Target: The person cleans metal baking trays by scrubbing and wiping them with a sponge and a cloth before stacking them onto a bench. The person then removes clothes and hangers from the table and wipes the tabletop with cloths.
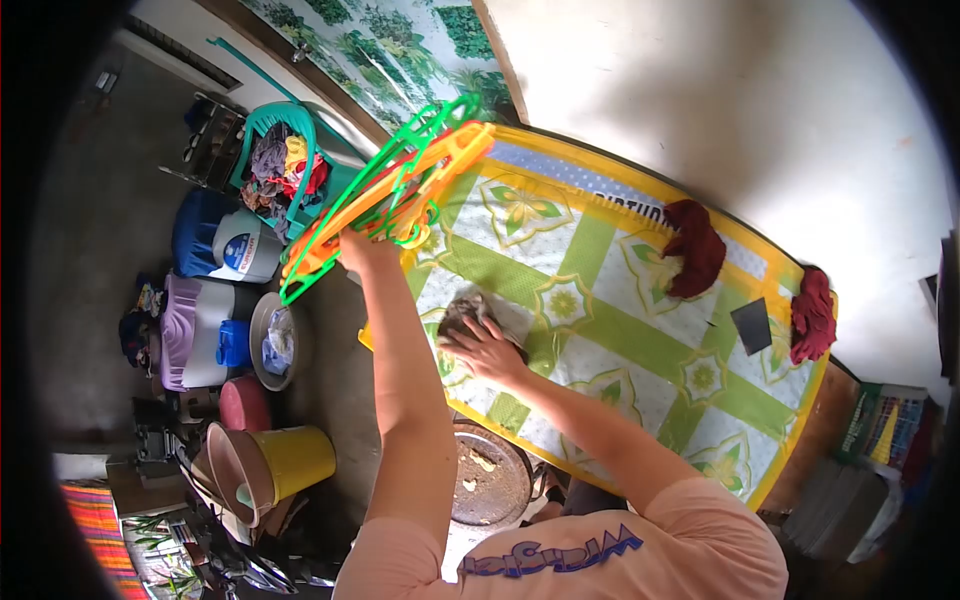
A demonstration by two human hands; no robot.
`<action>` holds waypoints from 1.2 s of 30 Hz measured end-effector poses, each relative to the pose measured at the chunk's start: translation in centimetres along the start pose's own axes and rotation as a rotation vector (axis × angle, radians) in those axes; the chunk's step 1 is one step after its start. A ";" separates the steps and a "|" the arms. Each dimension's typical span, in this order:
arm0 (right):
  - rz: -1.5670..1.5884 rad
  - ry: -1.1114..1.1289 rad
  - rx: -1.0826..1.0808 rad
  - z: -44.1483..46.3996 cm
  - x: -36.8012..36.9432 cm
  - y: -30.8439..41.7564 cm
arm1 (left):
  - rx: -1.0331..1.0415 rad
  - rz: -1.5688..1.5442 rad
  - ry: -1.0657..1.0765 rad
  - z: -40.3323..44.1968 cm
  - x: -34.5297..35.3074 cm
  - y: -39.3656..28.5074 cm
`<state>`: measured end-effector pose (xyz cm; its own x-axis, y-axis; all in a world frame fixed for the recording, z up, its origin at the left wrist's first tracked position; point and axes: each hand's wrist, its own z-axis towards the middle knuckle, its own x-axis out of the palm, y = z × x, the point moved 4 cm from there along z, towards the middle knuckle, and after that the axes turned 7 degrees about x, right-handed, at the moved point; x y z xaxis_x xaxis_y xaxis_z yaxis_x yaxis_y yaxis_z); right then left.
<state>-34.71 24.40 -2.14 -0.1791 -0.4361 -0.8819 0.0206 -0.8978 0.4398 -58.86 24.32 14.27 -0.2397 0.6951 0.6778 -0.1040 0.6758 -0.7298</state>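
Raised over the table's left edge, my left hand [366,252] is closed around a bundle of plastic hangers [385,200] in green, orange and yellow. My right hand [487,352] rests on a bunched grey-brown rag [478,308], its fingers curled over it and pressing it to the tabletop. Under the rag spreads a green, white and yellow patterned table cover [610,250]. Further right on the cover lie a dark red cloth [694,250], a second dark red cloth [812,315] and a dark flat square [751,326].
Left of the table are a green chair [262,120] heaped with clothes, a round basin [290,365] with a plastic bag, and a yellow bucket [305,461]. A round brown-topped stool [490,475] stands close to my body. A white wall [800,130] borders the table's far side.
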 end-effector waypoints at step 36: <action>-0.049 -0.070 0.007 18.4 4.4 1.2 | -0.399 -0.135 0.138 7.6 -10.4 -2.5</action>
<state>-53.56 22.47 -2.39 -0.2479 -0.3858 -0.8886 0.0034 -0.9176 0.3974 -63.47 13.57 8.35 -0.1155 0.6022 0.7899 0.2621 0.7855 -0.5606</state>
